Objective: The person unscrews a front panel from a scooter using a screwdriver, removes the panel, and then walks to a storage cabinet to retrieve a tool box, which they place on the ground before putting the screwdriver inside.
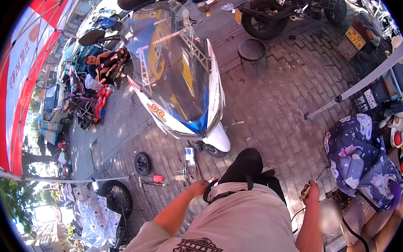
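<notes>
My right hand is closed around a small brass-coloured tool with a thin rod sticking up from it; its exact kind is unclear. My left hand hangs by my waist, fingers curled, and a small red-and-white thing shows beside its fingertips. Whether the hand grips it cannot be made out. Ahead stands a white, blue and yellow scooter with a large clear windshield. On the paving before me lie a small black wheel, a hammer, a red object, metal hand tools and a white-and-blue box.
A round black stool stands beyond the scooter, near a parked motorcycle. A slanting metal pole and a purple patterned cover are at the right. Another person's bare limbs and a black hose are close by; someone sits far left.
</notes>
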### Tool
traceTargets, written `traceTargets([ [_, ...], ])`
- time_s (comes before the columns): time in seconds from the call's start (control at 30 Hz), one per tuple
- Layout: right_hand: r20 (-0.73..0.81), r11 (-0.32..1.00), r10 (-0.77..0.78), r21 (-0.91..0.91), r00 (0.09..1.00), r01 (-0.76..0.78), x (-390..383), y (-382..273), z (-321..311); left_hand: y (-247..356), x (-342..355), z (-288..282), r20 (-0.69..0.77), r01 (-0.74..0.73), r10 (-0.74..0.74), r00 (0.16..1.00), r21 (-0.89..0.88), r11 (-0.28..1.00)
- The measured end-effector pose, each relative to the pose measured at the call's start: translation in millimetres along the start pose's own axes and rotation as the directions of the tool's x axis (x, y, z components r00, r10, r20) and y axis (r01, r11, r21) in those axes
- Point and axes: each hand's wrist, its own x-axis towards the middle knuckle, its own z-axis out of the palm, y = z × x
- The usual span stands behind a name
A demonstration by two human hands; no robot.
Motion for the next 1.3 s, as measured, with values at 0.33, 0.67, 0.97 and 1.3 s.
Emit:
traceTargets([
  [0.33, 0.29, 0.823, 0.023, -0.549, 0.957, 0.146, 33, -114, 160, 79, 70, 27, -0.074, 0.139, -0.177, 0.981, -0.367, 0.92],
  [0.67, 0.286, 0.839, -0.103, -0.49, 0.953, 0.238, 82, -264, 332, 159, 227, -127, -0.197, 0.014, -0.153, 0.968, -0.569, 0.822],
  [0.97, 0.367, 0.836, -0.035, -0.5, 0.93, 0.228, 140, -388, 519, 327, 229, -225, -0.231, -0.082, -0.349, 0.908, -0.916, 0.393],
  [1.3, 0.581, 0.46, 0.235, -0.773, 0.779, 0.437, 146, -494, 749, 426, 279, -236, -0.207, -0.521, -0.678, 0.706, -0.799, -0.298],
])
